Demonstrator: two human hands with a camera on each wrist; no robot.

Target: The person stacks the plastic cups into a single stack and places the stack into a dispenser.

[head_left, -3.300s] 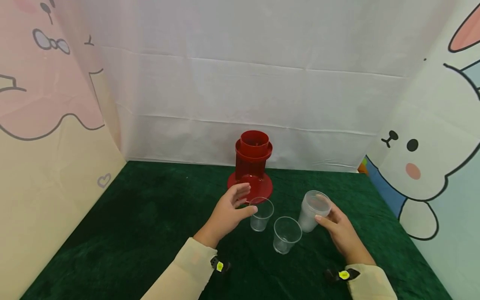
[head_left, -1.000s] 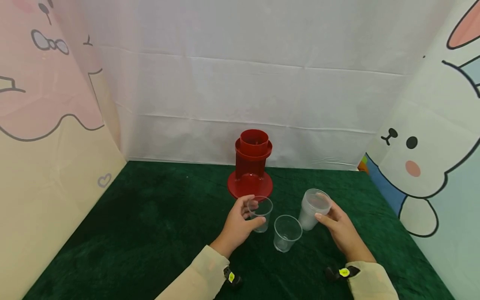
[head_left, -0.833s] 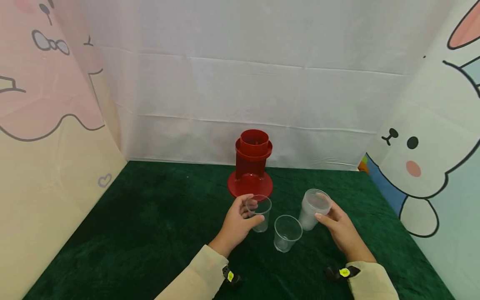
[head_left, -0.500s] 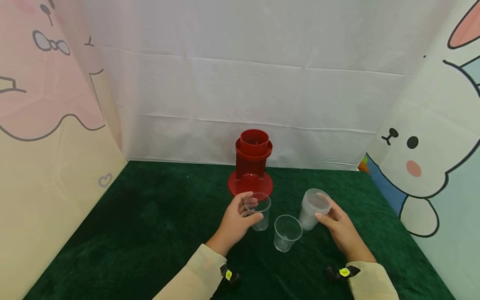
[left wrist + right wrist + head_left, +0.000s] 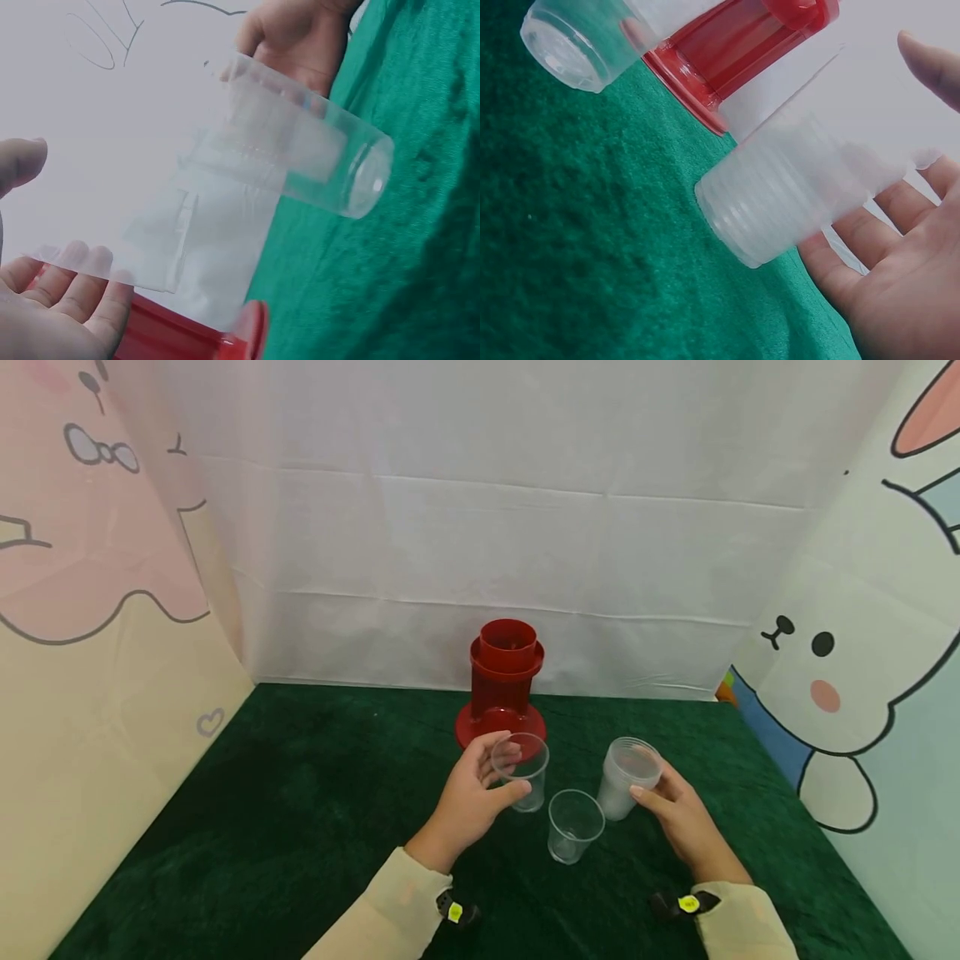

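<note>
In the head view, my left hand [image 5: 468,797] holds a clear plastic cup [image 5: 534,789] between thumb and fingers, in front of the red stand. The left wrist view shows the same cup [image 5: 161,240], its base pointing right. My right hand [image 5: 686,814] grips a stack of nested plastic cups [image 5: 618,789], thumb at the near side and the other fingers partly hidden behind. Ribbed, cloudy walls of this stack [image 5: 780,191] show in the right wrist view. Between the hands a single clear cup [image 5: 567,843] stands upright on the cloth.
A red holder [image 5: 500,693] with a round base and a tube-shaped top stands at the back of the green cloth [image 5: 300,827]. Behind it hangs a white curtain [image 5: 450,527]. Cartoon-printed panels [image 5: 847,718] close off both sides.
My left hand was beside the cup at first and then took hold of it. Over the last half second that cup has shifted slightly away, toward the red holder. The right hand stays put.
</note>
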